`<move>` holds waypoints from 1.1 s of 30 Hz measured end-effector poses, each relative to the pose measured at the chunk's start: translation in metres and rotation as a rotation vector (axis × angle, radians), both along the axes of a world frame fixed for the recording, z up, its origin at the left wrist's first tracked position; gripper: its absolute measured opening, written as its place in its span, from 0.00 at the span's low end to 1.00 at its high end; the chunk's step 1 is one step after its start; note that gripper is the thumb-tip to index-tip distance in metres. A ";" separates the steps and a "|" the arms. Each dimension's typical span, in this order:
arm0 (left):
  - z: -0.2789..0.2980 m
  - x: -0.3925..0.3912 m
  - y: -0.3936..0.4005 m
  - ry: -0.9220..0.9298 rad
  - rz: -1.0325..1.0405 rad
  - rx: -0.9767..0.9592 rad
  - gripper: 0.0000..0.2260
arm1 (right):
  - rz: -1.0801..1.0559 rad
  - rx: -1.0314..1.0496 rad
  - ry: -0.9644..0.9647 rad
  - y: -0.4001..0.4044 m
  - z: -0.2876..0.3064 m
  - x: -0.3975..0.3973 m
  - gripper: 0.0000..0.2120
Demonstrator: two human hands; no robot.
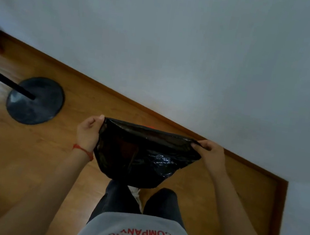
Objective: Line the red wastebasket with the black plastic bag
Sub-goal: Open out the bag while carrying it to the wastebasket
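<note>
A black plastic bag [142, 155] hangs in front of me, stretched wide between both hands at its top edge. My left hand [88, 131] pinches the bag's left corner. My right hand [212, 152] pinches the right corner. The bag droops down above my legs. A small sliver of red-orange [151, 126] shows just behind the bag's top edge; the red wastebasket is otherwise hidden by the bag.
A round dark stand base [35, 100] with a black pole sits on the wooden floor [15, 157] to the left. A white wall [179, 51] with a wooden skirting board runs diagonally behind the bag. The wall juts out at the right.
</note>
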State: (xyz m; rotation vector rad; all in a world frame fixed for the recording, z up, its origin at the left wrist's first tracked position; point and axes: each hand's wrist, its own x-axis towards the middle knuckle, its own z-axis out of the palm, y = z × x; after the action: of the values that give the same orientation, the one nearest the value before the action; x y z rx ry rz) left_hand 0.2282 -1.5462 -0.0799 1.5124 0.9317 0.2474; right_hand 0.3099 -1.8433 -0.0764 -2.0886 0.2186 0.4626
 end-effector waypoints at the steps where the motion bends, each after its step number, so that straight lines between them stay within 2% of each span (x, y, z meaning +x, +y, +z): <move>1: -0.001 0.002 0.001 0.010 -0.002 -0.009 0.13 | 0.013 -0.020 -0.005 0.003 -0.002 0.004 0.01; 5: -0.012 0.006 0.005 0.038 0.015 -0.021 0.13 | 0.031 -0.030 0.027 0.014 -0.010 0.017 0.06; 9: -0.024 0.011 -0.001 0.110 0.053 -0.139 0.15 | 0.035 -0.009 0.100 0.024 -0.024 0.030 0.09; 13: -0.031 0.021 -0.015 0.123 0.116 -0.189 0.12 | 0.040 0.039 0.131 0.033 -0.030 0.048 0.07; 16: -0.037 0.031 -0.027 0.139 0.176 -0.154 0.12 | 0.055 0.075 0.192 0.032 -0.042 0.064 0.12; 21: -0.053 0.054 -0.042 0.195 0.255 -0.085 0.14 | 0.105 0.058 0.250 0.032 -0.072 0.090 0.09; 25: -0.069 0.075 -0.051 0.255 0.294 -0.021 0.14 | 0.140 0.029 0.248 0.034 -0.096 0.106 0.13; 29: -0.097 0.087 -0.052 0.274 0.354 -0.079 0.14 | 0.194 0.005 0.190 0.033 -0.119 0.123 0.13; 33: -0.117 0.092 -0.049 0.286 0.417 -0.031 0.16 | 0.241 -0.001 0.117 0.028 -0.137 0.139 0.11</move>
State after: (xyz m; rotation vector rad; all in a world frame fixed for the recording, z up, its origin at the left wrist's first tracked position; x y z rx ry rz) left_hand 0.3199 -1.5952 -0.1972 1.3336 1.4740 0.3191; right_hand 0.4487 -1.8154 -0.2131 -2.1004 0.0347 0.7308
